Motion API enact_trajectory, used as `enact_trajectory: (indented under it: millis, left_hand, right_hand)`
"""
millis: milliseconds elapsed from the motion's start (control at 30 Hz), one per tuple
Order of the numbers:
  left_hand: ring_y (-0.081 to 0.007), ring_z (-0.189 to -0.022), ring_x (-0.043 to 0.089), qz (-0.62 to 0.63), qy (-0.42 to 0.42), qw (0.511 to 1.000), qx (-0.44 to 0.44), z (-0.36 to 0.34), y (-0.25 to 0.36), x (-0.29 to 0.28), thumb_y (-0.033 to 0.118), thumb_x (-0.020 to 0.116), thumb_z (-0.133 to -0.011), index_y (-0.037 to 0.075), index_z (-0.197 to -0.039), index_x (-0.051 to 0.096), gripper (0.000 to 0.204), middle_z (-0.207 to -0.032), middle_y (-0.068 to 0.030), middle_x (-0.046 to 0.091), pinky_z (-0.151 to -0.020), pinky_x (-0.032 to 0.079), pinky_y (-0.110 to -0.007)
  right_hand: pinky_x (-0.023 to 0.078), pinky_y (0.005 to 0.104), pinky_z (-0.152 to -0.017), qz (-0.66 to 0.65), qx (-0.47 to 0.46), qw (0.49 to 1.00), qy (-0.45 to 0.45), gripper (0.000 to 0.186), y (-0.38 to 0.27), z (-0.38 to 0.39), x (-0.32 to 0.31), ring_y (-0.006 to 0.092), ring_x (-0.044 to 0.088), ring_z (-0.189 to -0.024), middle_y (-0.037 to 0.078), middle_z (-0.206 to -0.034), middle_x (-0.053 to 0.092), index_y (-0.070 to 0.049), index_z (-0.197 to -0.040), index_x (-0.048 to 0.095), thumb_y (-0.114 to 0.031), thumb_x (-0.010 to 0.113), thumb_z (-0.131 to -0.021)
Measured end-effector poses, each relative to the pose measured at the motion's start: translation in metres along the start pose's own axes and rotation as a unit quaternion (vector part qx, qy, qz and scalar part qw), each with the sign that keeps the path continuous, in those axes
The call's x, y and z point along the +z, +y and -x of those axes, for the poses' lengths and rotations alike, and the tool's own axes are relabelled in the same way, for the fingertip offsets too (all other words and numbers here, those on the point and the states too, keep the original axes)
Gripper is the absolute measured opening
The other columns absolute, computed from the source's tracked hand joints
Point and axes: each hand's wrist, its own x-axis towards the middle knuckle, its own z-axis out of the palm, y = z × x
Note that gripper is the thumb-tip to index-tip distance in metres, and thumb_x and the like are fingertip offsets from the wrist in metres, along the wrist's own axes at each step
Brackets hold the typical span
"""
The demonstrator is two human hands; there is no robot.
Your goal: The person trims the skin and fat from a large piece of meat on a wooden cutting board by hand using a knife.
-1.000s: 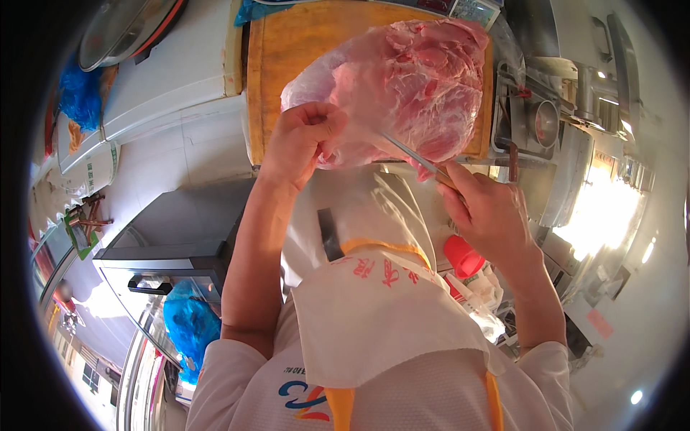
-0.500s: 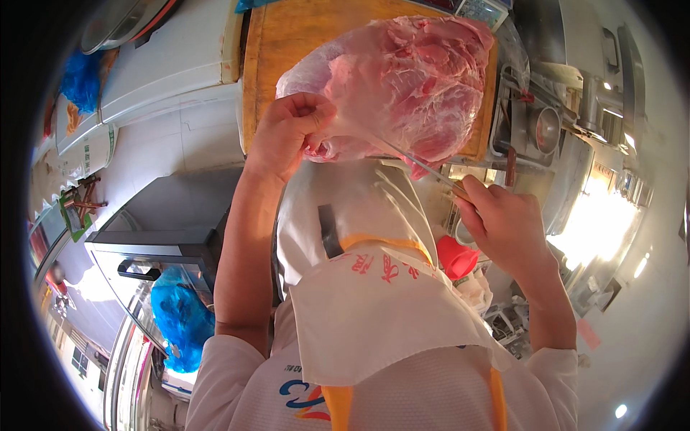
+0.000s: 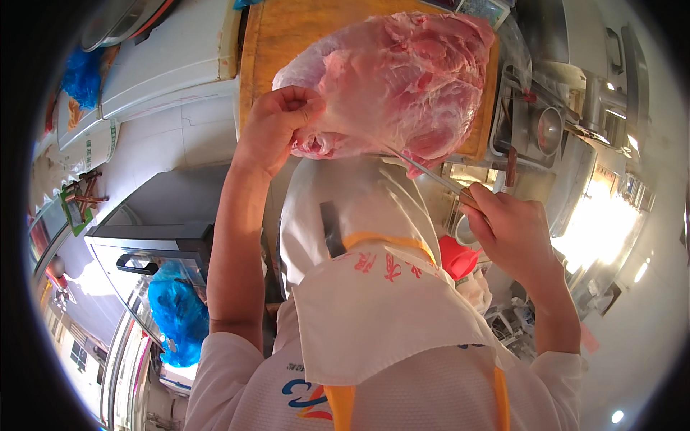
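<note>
A large piece of raw meat (image 3: 410, 79), pink with pale membrane and fat, lies on a wooden cutting board (image 3: 284, 39). At its left near edge my left hand (image 3: 282, 123) is closed in a pinch on a thin flap of membrane, which stretches to the right. My right hand (image 3: 512, 223) is wrapped round the handle of a knife (image 3: 438, 179). The narrow blade points up and to the left, its tip end at the stretched membrane along the meat's near edge. How far the tip goes in is hidden.
Right of the board stand metal trays (image 3: 512, 118) with a round strainer or ladle (image 3: 548, 131). A white chest-like unit (image 3: 169, 65) is at the left. Below it is a dark-framed glass-door cabinet (image 3: 151, 241) beside a blue plastic bag (image 3: 176, 316). A red object (image 3: 458, 257) sits by my apron.
My left hand has moved slightly left and up, drawing the membrane with it. My right hand and the knife have shifted a little right and down.
</note>
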Motion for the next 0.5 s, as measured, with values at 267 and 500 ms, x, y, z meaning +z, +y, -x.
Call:
enact_trajectory:
  millis: [267,500]
  left_hand:
    - [-0.0073,-0.064,0.049,-0.022,-0.033,0.999,0.011,-0.006,0.003,-0.003,0.003,0.079,-0.100,-0.002,-0.107,0.070,0.012,-0.083,-0.0009,0.066,-0.056,0.037,-0.025]
    - [-0.0070,-0.065,0.049,-0.020,-0.037,0.999,0.015,-0.009,0.003,-0.008,0.003,0.079,-0.099,-0.002,-0.107,0.070,0.013,-0.084,-0.0010,0.066,-0.056,0.036,-0.025]
  right_hand:
    - [0.051,0.0469,-0.054,-0.031,-0.041,0.994,0.094,0.021,-0.010,-0.043,0.027,0.0350,0.068,-0.061,0.012,-0.071,0.066,-0.009,-0.119,0.066,-0.025,0.069,-0.105]
    - [0.052,0.0451,-0.059,-0.005,0.017,1.000,0.001,0.021,-0.009,-0.009,0.003,0.0345,0.067,-0.063,0.011,-0.073,0.068,-0.007,-0.119,0.067,-0.021,0.072,-0.104]
